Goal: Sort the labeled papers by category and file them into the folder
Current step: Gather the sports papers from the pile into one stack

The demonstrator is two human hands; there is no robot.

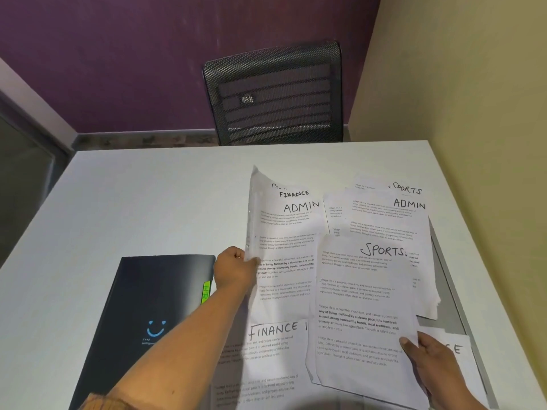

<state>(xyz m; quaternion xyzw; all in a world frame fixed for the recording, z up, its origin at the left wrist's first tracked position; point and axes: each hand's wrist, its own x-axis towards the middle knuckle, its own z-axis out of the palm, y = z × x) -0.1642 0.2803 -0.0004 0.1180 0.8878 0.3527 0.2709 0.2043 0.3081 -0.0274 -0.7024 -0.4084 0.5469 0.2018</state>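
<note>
Nothing looks filed: right of the closed folder [148,297], an ADMIN-topped sheaf [284,232] is pinched by the left hand [236,269], a SPORTS sheet [361,291] gripped by the right hand [432,362].

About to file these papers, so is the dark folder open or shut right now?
Shut: the dark folder lies flat on the table, smiley cover up, no inner pages showing.

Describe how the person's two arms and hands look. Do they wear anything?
Both the left hand and the right hand are bare: no gloves, rings or watch are visible. The left forearm is bare up to an orange-brown sleeve at the picture's bottom edge. No sleeve shows on the right wrist.
</note>
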